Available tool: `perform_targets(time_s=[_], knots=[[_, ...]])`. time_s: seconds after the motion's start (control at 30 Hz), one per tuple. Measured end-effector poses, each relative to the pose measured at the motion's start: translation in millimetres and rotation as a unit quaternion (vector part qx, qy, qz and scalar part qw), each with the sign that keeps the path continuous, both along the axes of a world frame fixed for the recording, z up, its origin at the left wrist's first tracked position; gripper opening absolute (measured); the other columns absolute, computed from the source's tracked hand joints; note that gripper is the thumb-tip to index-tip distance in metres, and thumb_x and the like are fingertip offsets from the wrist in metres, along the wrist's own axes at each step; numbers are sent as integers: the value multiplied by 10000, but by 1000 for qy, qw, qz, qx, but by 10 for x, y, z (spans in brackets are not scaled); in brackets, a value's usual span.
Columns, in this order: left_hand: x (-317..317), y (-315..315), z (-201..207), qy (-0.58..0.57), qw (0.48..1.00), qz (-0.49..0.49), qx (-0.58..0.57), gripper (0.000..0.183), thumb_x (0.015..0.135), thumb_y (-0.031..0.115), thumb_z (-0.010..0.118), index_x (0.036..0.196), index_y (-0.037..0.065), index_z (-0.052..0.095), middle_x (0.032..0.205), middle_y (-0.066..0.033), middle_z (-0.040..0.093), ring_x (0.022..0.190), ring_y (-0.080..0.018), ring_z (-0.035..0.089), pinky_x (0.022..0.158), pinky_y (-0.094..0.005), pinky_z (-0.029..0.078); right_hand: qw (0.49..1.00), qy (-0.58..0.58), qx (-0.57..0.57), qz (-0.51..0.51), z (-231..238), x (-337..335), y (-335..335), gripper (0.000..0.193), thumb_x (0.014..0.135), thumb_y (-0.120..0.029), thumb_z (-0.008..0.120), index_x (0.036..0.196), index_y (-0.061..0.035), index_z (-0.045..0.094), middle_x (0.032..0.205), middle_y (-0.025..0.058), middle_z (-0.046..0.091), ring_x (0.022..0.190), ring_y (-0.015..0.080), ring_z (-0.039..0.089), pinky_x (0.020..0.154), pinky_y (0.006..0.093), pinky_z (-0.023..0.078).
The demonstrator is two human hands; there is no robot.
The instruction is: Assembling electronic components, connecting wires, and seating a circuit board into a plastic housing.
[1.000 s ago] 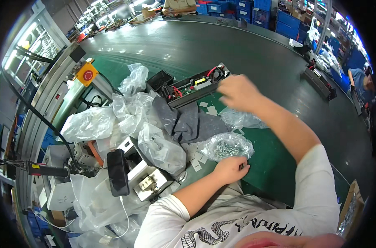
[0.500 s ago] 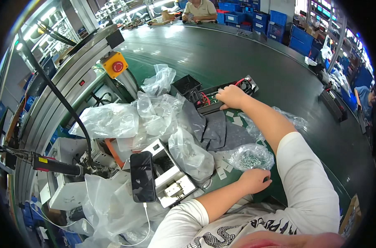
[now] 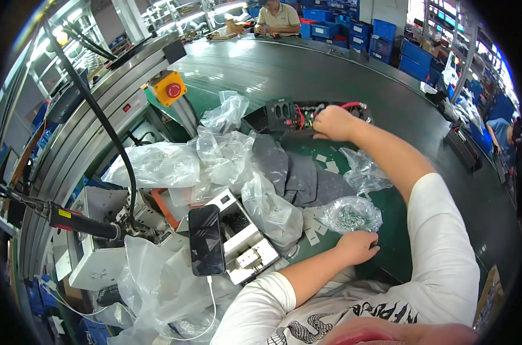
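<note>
The right hand (image 3: 335, 122) is over the long black case (image 3: 286, 112), beyond the far edge of the grey cloth (image 3: 312, 181). Its fingers are bent down at the case's near side, close to the wires; their tips are partly hidden, so I cannot tell whether they pinch anything. The case lies open, with red wires (image 3: 353, 104) showing inside. The left hand (image 3: 357, 247), nearer the person than the cloth, has its fingers curled in; I cannot tell whether anything is inside them. It is just beside a clear bag of screws (image 3: 353, 217), which sits off the cloth's near right corner. A crumpled clear bag (image 3: 364, 171) lies to the right of the cloth, and small white paper pieces (image 3: 312, 236) are scattered on its near side. Left of the cloth is a heap of plastic bags (image 3: 223, 152). Farther toward the person on that side, a black phone (image 3: 207, 241) with a white cable (image 3: 213, 305) lies against a white metal box (image 3: 261, 256). Well beyond the cloth, a co-worker (image 3: 279, 20) sits across the dark table (image 3: 307, 66), near blue crates (image 3: 325, 29).
</note>
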State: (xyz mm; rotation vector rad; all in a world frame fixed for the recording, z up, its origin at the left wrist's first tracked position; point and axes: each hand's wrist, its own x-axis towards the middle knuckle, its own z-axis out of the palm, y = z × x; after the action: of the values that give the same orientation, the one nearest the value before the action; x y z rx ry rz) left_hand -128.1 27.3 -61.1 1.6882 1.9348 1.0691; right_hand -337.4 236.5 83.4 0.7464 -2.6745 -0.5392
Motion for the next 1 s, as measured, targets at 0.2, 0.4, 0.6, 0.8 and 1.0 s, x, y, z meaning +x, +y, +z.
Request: perform_targets(time_s=[0.2,0.4,0.6,0.8,1.0], knots=[[-61,-63,185,-36,998,-16,-46,277,894,357,679,970,90,686,914,-173,707,885,-399,676,756,-501,534,985,-40,80,-145,1155,980,-151,307,858,-377,715,805,-90,619,804,77,662,779,299,666,689,430,514],[-80,-51,137,-100,993,25,54,227,904,223,690,825,20,627,767,-166,617,711,-359,610,659,-426,493,984,21,110,-141,1078,3002,-470,113,784,-194,620,821,-89,603,792,67,621,747,255,629,662,412,461],[-81,-89,-17,-175,979,86,53,347,1055,316,524,916,30,663,828,-105,675,777,-273,652,725,-383,520,952,-125,39,-276,359,4612,-645,107,756,-206,615,766,-102,592,739,67,595,696,228,601,636,384,435],[512,-95,287,-588,804,44,-77,627,1062,427,513,1500,5,361,1399,-151,511,1263,-242,495,1059,-354,428,956,-148,-54,-247,-368,5077,-768,111,762,-234,606,756,-123,602,722,22,581,678,205,590,619,359,428],[904,-36,497,-511,840,103,-148,779,954,266,721,1533,-34,296,1378,-175,520,1250,-238,517,1105,-377,401,963,-89,-107,-229,-708,5157,-727,85,760,-216,613,745,-133,603,723,-2,571,697,190,586,622,343,425]])
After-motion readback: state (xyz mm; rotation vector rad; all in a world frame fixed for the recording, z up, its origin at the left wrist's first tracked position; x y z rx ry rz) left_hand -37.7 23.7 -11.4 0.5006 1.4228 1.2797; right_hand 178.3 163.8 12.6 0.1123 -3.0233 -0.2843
